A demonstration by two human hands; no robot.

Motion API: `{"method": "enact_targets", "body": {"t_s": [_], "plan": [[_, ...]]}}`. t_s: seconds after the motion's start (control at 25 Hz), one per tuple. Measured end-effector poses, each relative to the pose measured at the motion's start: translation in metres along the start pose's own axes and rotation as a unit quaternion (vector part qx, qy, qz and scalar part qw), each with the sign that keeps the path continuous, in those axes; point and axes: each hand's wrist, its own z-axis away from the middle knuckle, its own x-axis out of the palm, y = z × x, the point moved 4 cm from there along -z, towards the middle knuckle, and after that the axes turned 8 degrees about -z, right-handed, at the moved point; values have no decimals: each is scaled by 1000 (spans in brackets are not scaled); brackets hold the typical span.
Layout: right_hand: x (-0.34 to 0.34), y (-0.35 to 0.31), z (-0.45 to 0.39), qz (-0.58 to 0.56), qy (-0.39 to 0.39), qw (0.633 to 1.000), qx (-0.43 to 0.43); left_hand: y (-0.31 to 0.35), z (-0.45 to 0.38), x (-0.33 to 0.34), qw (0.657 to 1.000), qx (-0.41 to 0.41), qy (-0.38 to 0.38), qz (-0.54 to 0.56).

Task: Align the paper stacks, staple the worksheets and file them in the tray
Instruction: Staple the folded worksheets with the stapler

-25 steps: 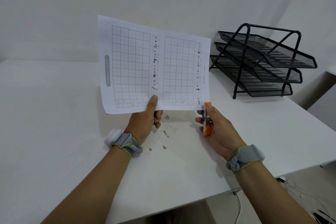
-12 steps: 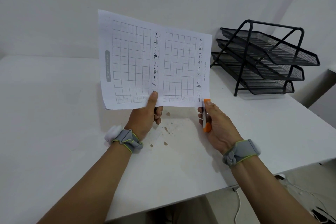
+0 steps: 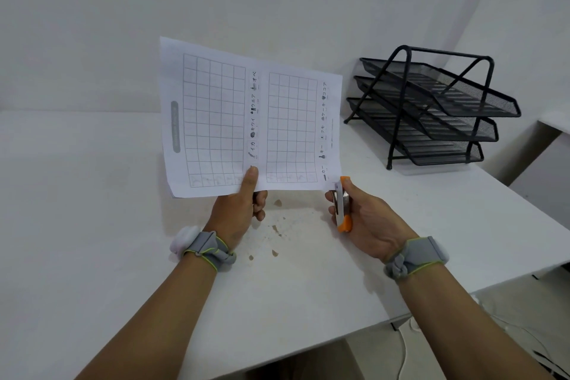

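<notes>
Worksheets (image 3: pixel 251 120) held up off the bench (image 3: pixel 92 225), face toward the camera, long axis running left-right, slightly tilted so the right side sits lower at the top edge. Print reads sideways; two grids side by side.

Left hand (image 3: pixel 237 210) pinches the bottom edge near its middle: thumb flat on the front, fingers (image 3: pixel 260 205) curled behind the sheet. How many sheets are in the stack: cannot tell.

Right hand (image 3: pixel 367 219) grips the stapler (image 3: pixel 341 203), white with orange ends, fingers wrapped round the body. Stapler long axis is near vertical, nose up, sitting right at the worksheets' bottom right corner. Whether the corner is inside the stapler's mouth is not resolvable.

Three-tier black mesh file tray (image 3: pixel 431 108) sits on the bench to the right of the worksheets, behind the stapler, open fronts facing lower right. Clear gap between the worksheets' right edge and the tray frame.

Brown stains (image 3: pixel 276 228) on the bench directly below the worksheets, between the two hands. Bench front edge runs diagonally below the forearms; its right corner lies below the tray. Grey wristbands (image 3: pixel 212 251) on both wrists.
</notes>
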Motion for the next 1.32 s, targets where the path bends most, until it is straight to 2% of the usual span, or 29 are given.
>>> {"method": "enact_targets", "body": {"t_s": [0.32, 0.48, 0.64, 0.88, 1.08, 1.32], "plan": [[-23, -5, 7, 11, 9, 1000, 9, -4, -4, 0, 1000, -3, -1, 22], [-47, -20, 10, 120, 76, 988, -56, -7, -6, 0, 1000, 4, -1, 30], [-67, -41, 15, 293, 131, 940, -117, -6, -7, 0, 999, 7, 0, 36], [-109, -55, 6, 389, 196, 878, -200, -3, -4, 1, 999, 4, 4, 47], [-132, -65, 4, 494, 252, 816, -162, -2, -4, 1, 999, -7, 10, 45], [-130, -65, 12, 550, 351, 748, -121, -1, -3, 2, 998, -11, 10, 53]]}}
